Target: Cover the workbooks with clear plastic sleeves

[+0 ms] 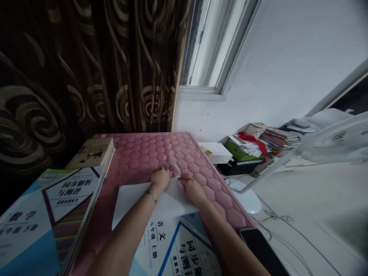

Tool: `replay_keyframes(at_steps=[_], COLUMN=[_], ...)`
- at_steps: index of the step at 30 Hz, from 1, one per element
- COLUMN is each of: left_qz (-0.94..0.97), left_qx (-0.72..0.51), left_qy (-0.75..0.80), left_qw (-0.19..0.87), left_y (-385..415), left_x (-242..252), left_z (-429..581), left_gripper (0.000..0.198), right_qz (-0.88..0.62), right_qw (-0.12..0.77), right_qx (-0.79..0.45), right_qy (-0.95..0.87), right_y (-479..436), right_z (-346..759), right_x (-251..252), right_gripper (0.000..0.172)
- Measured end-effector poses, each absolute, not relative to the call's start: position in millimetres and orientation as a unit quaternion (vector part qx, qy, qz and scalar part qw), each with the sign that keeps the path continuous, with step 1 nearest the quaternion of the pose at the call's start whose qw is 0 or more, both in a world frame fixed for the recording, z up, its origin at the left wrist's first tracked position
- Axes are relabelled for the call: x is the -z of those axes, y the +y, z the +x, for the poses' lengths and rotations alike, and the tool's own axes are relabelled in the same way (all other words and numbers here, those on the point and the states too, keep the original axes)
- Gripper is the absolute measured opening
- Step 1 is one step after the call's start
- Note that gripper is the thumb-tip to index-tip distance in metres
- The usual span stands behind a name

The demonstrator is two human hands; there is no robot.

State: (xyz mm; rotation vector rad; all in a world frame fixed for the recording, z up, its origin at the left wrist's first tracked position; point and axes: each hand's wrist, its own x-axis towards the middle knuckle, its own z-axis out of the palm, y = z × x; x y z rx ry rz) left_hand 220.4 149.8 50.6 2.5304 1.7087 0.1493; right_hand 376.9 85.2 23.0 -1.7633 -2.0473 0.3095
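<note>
A white sheet of paper [135, 201] lies on a pink quilted surface [149, 153]. My left hand [160, 178] rests on the sheet's far edge with its fingers curled down, a thin bracelet on the wrist. My right hand [192, 188] presses on the same far edge just to the right, fingers bent onto the paper. Both hands seem to pinch or fold the paper's top corner. A blue and white workbook [178, 249] lies under my forearms, partly covered by the sheet.
A stack of workbooks [48, 207] and a tan book [93, 152] lie at the left. A dark phone [260, 247] sits at the right edge. A white fan [330, 143], cluttered books [267, 142] and cables lie on the floor beyond. Dark curtain behind.
</note>
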Motion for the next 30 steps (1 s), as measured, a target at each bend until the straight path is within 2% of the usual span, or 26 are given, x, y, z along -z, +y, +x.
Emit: replay_keyframes(at_steps=[3, 9, 15, 23, 30], left_qz=[0.825, 0.827, 0.828, 0.823, 0.824], left_qx=[-0.050, -0.050, -0.046, -0.042, -0.037], left_qy=[0.561, 0.558, 0.558, 0.566, 0.564], left_qw=[0.045, 0.050, 0.046, 0.041, 0.033], left_y=[149.4, 149.6, 149.3, 150.7, 149.1], left_x=[-51.5, -54.2, -53.8, -50.6, -48.7], left_z=[220.6, 219.7, 219.1, 220.5, 220.6], left_gripper=[0.043, 0.042, 0.039, 0.042, 0.038], right_qz=[-0.640, -0.603, -0.581, -0.639, -0.634], right_qw=[0.209, 0.266, 0.341, 0.429, 0.429], right_qx=[-0.101, -0.094, -0.093, -0.151, -0.140], right_qy=[-0.732, -0.746, -0.733, -0.621, -0.629], right_y=[86.0, 87.6, 96.8, 115.2, 113.7], right_z=[376.5, 376.9, 376.9, 379.6, 377.3], right_x=[-20.1, -18.3, -31.8, -30.2, -23.4], right_gripper=[0.041, 0.042, 0.028, 0.023, 0.013])
